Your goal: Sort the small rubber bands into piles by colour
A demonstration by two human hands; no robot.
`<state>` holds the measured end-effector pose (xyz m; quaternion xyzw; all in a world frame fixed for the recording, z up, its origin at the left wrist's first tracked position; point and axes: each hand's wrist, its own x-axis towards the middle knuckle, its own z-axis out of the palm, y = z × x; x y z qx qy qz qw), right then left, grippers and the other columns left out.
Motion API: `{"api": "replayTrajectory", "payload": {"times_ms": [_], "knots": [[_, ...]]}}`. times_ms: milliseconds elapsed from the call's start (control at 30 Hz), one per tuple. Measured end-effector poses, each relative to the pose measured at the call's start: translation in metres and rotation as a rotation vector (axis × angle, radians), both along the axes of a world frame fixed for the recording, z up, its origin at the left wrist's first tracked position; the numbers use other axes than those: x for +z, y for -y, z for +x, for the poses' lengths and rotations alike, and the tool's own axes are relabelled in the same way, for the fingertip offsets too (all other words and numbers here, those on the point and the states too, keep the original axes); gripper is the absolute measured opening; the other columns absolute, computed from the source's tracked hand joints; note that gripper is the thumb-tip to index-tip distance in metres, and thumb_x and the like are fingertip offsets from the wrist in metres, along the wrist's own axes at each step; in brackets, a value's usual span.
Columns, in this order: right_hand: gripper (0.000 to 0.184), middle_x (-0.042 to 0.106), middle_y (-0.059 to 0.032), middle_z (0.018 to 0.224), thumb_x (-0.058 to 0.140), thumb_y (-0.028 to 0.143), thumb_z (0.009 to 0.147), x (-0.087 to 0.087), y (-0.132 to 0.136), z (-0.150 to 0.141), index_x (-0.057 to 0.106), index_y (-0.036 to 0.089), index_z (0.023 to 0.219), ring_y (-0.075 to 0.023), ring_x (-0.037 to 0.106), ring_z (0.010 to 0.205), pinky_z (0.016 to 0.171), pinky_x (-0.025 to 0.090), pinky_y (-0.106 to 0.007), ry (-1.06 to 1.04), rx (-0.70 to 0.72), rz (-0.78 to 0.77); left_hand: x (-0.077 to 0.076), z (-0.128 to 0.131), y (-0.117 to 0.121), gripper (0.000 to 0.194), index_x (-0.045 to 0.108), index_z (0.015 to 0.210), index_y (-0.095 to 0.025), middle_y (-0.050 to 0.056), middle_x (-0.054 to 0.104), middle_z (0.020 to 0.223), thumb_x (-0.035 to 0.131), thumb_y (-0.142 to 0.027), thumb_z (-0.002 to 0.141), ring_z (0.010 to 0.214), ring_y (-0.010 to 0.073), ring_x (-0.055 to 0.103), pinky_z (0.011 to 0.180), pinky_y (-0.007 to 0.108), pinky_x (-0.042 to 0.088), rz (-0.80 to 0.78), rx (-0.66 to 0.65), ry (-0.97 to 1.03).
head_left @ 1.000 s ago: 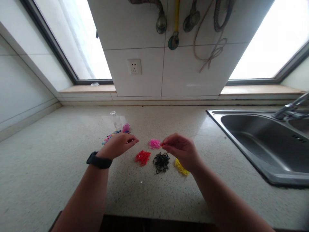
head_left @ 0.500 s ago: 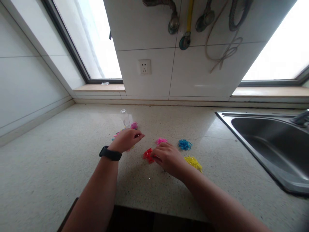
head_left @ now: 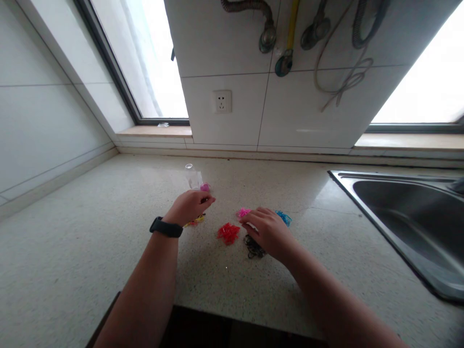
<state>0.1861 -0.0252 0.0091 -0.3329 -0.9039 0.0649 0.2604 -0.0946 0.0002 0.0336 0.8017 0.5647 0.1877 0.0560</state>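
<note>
My left hand (head_left: 189,207), with a black band on its wrist, hovers over a mixed pile of small coloured rubber bands (head_left: 198,220) and partly hides it. Its thumb and fingers are pinched together; anything between them is too small to make out. My right hand (head_left: 267,229) is held above the black rubber bands (head_left: 253,246), its thumb and index finger slightly apart, with nothing visible between them. Left of it lies the red rubber band pile (head_left: 228,233). Just beyond its fingertips are pink rubber bands (head_left: 243,212). Blue rubber bands (head_left: 283,218) show partly behind the hand.
A clear plastic cup (head_left: 192,178) stands behind my left hand, beside a purple-pink bundle (head_left: 205,187). To the right, a steel sink (head_left: 340,181) is set into the speckled countertop (head_left: 108,232). A tiled wall with a socket (head_left: 222,101) and pipe fittings rises behind.
My right hand has moved right and away from the red pile, its fingers loosening. The black pile now shows below it, while the yellow pile is hidden. My left hand remains nearly in place.
</note>
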Motion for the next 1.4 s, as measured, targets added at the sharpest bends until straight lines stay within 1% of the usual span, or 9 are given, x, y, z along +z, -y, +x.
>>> {"api": "replayTrajectory", "payload": {"times_ms": [133, 267, 467, 533, 667, 800, 1033, 1233, 1400], "knots": [[0.014, 0.072, -0.0061, 0.090, 0.056, 0.025, 0.093, 0.002, -0.014, 0.025, 0.069, 0.021, 0.097, -0.0214, 0.061, 0.085, 0.079, 0.045, -0.034, -0.111, -0.125, 0.013, 0.005, -0.009, 0.002, 0.039, 0.072, 0.086, -0.021, 0.004, 0.069, 0.073, 0.045, -0.046, 0.097, 0.063, 0.0148, 0.057, 0.060, 0.026, 0.035, 0.047, 0.082, 0.072], [0.018, 0.071, -0.0069, 0.087, 0.053, 0.027, 0.091, -0.001, -0.034, 0.052, 0.070, 0.021, 0.095, -0.0200, 0.062, 0.076, 0.074, 0.047, -0.033, -0.246, -0.286, 0.008, 0.008, -0.020, 0.002, 0.042, 0.072, 0.085, -0.019, 0.004, 0.067, 0.070, 0.043, -0.048, 0.098, 0.064, 0.0147, 0.056, 0.061, 0.026, 0.036, 0.176, 0.183, 0.152], [0.026, 0.069, -0.0055, 0.071, 0.055, 0.038, 0.088, -0.013, -0.061, 0.086, 0.072, 0.019, 0.094, -0.0176, 0.060, 0.060, 0.062, 0.045, -0.030, -0.387, -0.538, -0.085, 0.002, -0.040, -0.005, 0.038, 0.074, 0.094, -0.020, 0.004, 0.069, 0.073, 0.045, -0.044, 0.097, 0.067, 0.0161, 0.058, 0.063, 0.027, 0.038, 0.226, 0.308, 0.208], [0.028, 0.070, -0.0058, 0.070, 0.055, 0.040, 0.086, -0.018, -0.068, 0.094, 0.072, 0.019, 0.093, -0.0176, 0.060, 0.060, 0.062, 0.045, -0.030, -0.418, -0.589, -0.118, -0.001, -0.045, -0.008, 0.037, 0.074, 0.095, -0.020, 0.004, 0.070, 0.077, 0.046, -0.043, 0.096, 0.068, 0.0164, 0.059, 0.064, 0.027, 0.040, 0.226, 0.324, 0.209], [0.030, 0.073, -0.0072, 0.077, 0.056, 0.041, 0.081, -0.033, -0.083, 0.106, 0.072, 0.019, 0.092, -0.0191, 0.063, 0.065, 0.064, 0.046, -0.031, -0.482, -0.665, -0.194, -0.007, -0.048, -0.013, 0.037, 0.073, 0.098, -0.019, 0.006, 0.073, 0.088, 0.045, -0.043, 0.096, 0.070, 0.0159, 0.060, 0.068, 0.027, 0.043, 0.207, 0.274, 0.227], [0.032, 0.074, -0.0084, 0.077, 0.055, 0.042, 0.078, -0.043, -0.094, 0.112, 0.073, 0.017, 0.089, -0.0196, 0.064, 0.066, 0.063, 0.047, -0.031, -0.542, -0.703, -0.279, -0.014, -0.051, -0.018, 0.032, 0.074, 0.096, -0.021, 0.005, 0.074, 0.092, 0.049, -0.041, 0.094, 0.078, 0.0176, 0.064, 0.073, 0.027, 0.046, 0.121, 0.321, 0.143], [0.033, 0.073, -0.0080, 0.076, 0.056, 0.043, 0.078, -0.050, -0.100, 0.114, 0.074, 0.017, 0.091, -0.0198, 0.064, 0.068, 0.066, 0.047, -0.031, -0.544, -0.695, -0.292, -0.030, -0.065, -0.027, 0.027, 0.076, 0.092, -0.023, 0.008, 0.076, 0.090, 0.057, -0.042, 0.086, 0.084, 0.0225, 0.068, 0.073, 0.029, 0.046, 0.035, 0.481, 0.065], [0.032, 0.072, -0.0076, 0.077, 0.055, 0.042, 0.079, -0.052, -0.101, 0.113, 0.073, 0.017, 0.090, -0.0200, 0.063, 0.069, 0.067, 0.046, -0.032, -0.512, -0.667, -0.297, -0.035, -0.067, -0.029, 0.028, 0.078, 0.087, -0.024, 0.009, 0.077, 0.088, 0.062, -0.046, 0.083, 0.081, 0.0224, 0.069, 0.069, 0.028, 0.046, -0.053, 0.471, 0.046], [0.031, 0.070, -0.0061, 0.075, 0.055, 0.043, 0.080, -0.051, -0.100, 0.111, 0.072, 0.018, 0.089, -0.0198, 0.062, 0.068, 0.067, 0.045, -0.032, -0.479, -0.681, -0.318, -0.036, -0.066, -0.029, 0.035, 0.079, 0.085, -0.024, 0.010, 0.077, 0.085, 0.059, -0.053, 0.083, 0.078, 0.0225, 0.069, 0.062, 0.028, 0.043, -0.101, 0.492, 0.036]]}}
